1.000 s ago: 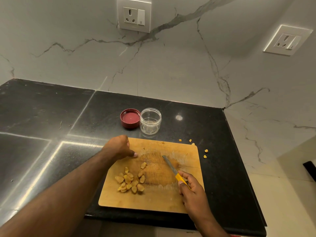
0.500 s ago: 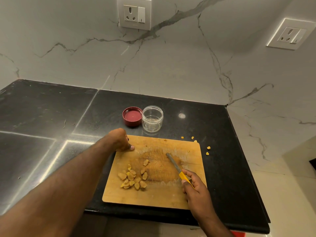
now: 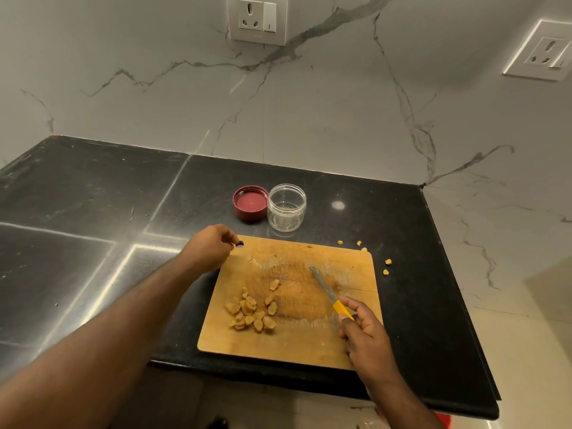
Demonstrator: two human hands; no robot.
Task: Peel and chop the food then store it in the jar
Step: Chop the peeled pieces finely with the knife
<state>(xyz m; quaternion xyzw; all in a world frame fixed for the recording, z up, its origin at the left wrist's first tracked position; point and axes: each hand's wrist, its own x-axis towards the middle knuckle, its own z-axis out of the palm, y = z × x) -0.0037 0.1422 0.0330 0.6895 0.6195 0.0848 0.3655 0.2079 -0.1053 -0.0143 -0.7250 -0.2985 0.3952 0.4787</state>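
Note:
A wooden chopping board (image 3: 297, 345) lies on the black counter (image 3: 93, 218). A heap of yellow-brown chopped pieces (image 3: 252, 312) sits on its left half. My right hand (image 3: 362, 326) holds a knife (image 3: 328, 292) with a yellow handle, the blade resting flat on the board. My left hand (image 3: 210, 249) is at the board's far left corner, fingers curled; I cannot see anything in it. Behind the board stands a clear empty jar (image 3: 286, 207), and its red lid (image 3: 250, 202) lies upside down to the left of it.
A few small yellow scraps (image 3: 387, 266) lie on the counter beyond the board's far right corner. The counter ends at a marble wall behind and on the right, with a white socket (image 3: 257, 18) above. The counter's front edge runs just below the board.
My left hand has drawn back from the middle of the board to its far left corner. The knife hand has barely moved.

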